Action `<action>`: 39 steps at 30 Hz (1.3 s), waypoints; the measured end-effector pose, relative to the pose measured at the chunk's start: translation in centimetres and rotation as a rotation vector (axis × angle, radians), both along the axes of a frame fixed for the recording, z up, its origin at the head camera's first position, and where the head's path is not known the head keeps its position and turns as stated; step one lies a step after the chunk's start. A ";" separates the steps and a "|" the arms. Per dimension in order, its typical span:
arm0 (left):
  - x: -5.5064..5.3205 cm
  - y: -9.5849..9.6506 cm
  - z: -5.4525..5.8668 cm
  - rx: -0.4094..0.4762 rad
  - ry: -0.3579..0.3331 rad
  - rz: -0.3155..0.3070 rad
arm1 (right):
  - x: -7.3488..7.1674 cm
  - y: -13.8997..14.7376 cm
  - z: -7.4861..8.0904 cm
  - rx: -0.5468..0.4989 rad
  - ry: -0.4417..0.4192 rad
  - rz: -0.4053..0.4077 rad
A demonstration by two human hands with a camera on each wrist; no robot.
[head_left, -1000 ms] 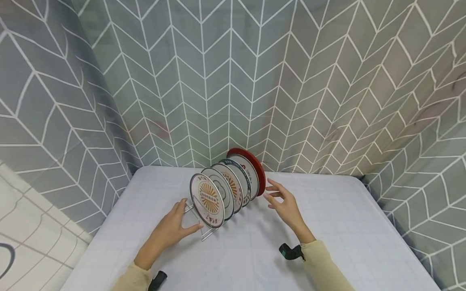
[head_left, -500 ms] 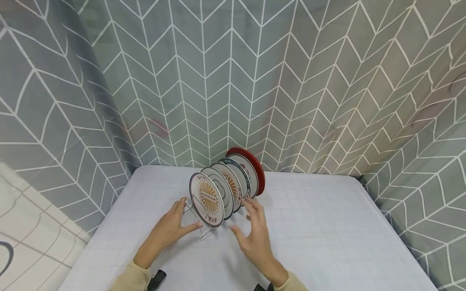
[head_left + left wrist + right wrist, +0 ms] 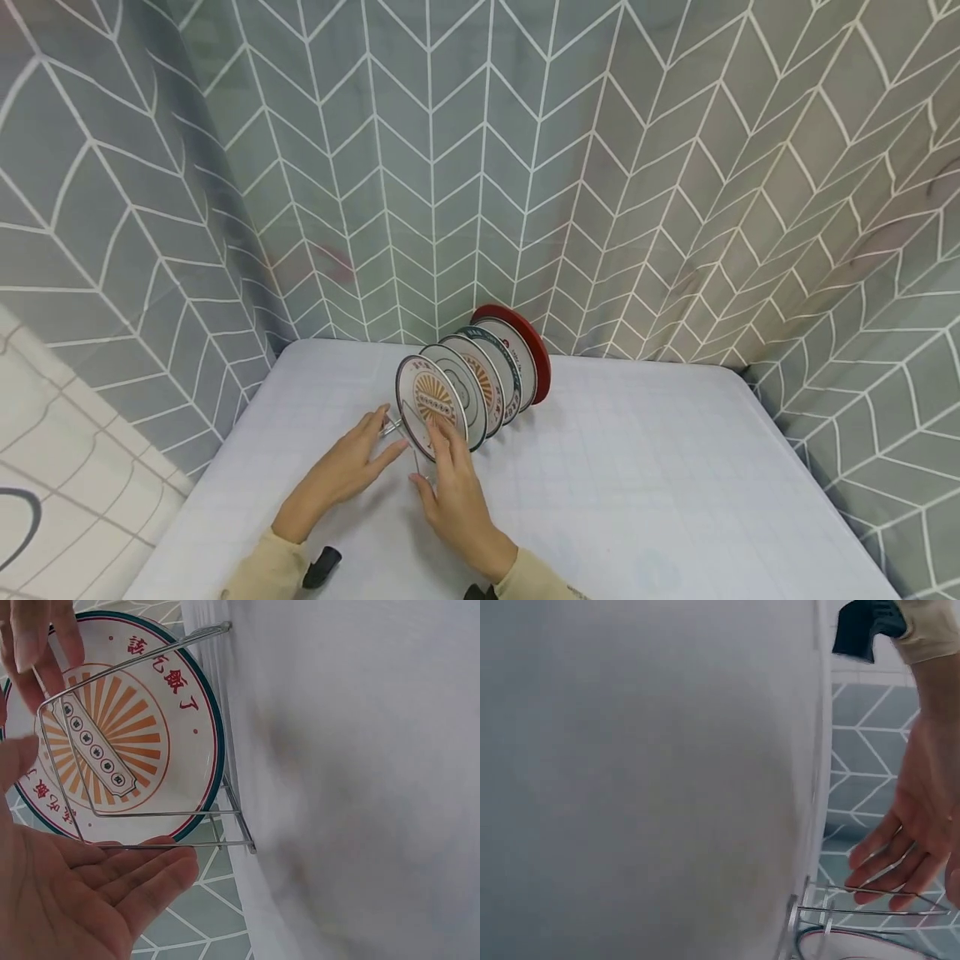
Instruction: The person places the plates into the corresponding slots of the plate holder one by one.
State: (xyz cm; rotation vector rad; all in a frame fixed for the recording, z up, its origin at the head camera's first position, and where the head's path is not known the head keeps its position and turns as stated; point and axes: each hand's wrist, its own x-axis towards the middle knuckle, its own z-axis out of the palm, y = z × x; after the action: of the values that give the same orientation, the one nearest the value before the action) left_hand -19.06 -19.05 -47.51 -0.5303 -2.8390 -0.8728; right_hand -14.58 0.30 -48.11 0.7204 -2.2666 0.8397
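Note:
A wire dish rack (image 3: 154,845) holds several plates standing on edge in a row. The front plate (image 3: 176,757) is white with an orange sunburst, red characters and a dark rim; a red plate (image 3: 542,367) stands at the far end. My left hand (image 3: 341,475) is at the rack's left side, its extended fingers along the wire in the left wrist view. My right hand (image 3: 457,500) reaches in front of the front plate, fingers extended and overlapping its lower part in the head view. Its fingertips are hidden behind the wire end in part.
The rack stands on a table with a white cloth (image 3: 675,467). A grey curtain with white chevron lines (image 3: 480,167) hangs behind and at the sides. A dark wrist device (image 3: 322,567) sits at the left sleeve.
My right hand has moved left from beside the red plate, along the row, to the front plate. My left hand has stayed nearly in place, and the plates stand as before.

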 end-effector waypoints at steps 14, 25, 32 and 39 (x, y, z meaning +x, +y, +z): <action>0.1 0.5 -0.5 -0.019 0.073 0.005 | -1.1 -1.9 -0.6 0.053 -0.037 -0.088; 0.7 1.8 -0.7 -0.039 0.187 0.023 | -0.9 -0.3 -0.7 0.018 0.026 -0.056; 1.1 3.5 -0.2 -0.062 0.287 -0.009 | -0.2 2.5 0.0 -0.008 -0.030 -0.048; 2.3 5.2 -0.1 -0.067 0.239 -0.048 | 1.0 4.9 0.1 -0.028 -0.135 -0.092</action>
State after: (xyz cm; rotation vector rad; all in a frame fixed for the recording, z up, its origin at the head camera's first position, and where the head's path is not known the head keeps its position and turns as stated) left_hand -16.77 -13.88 -47.65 -0.6649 -2.6550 -0.6723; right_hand -13.59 5.24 -48.02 0.5568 -2.3821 0.8983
